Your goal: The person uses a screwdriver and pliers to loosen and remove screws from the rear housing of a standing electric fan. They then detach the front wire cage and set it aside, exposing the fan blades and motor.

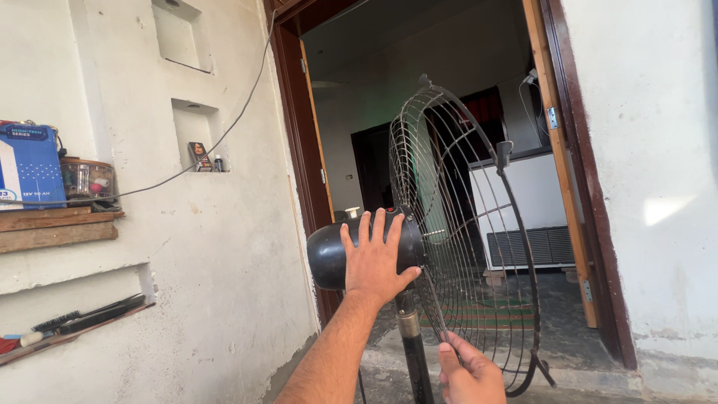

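- Blue box (28, 164), boxy, stood on a wooden shelf (56, 228) at far left, against the plastered wall (224, 247).
- Clear round container (87, 179), just beside the box on the same shelf; contents too small to tell.
- Brushes and tools (82, 318), laid in a lower wall recess.
- Thin cable (217, 138), slung across the wall towards the door frame (295, 120).
- Small items in a wall niche (203, 155); kind unclear.
- Black motor housing (329, 254) of a pedestal fan, in front of the doorway at mid-frame, mounted on a dark pole (413, 352).
- Left hand (375, 258), laid flat on the motor housing, fingers spread wide, gripping nothing.
- Wire fan guard (464, 224), round, upright, just right of the housing, tilted edge-on to the viewer.
- Right hand (470, 372), low in frame, fingers closed around the lower wires of the guard.
- White chest appliance (523, 202), seen through the guard, inside the room beyond.
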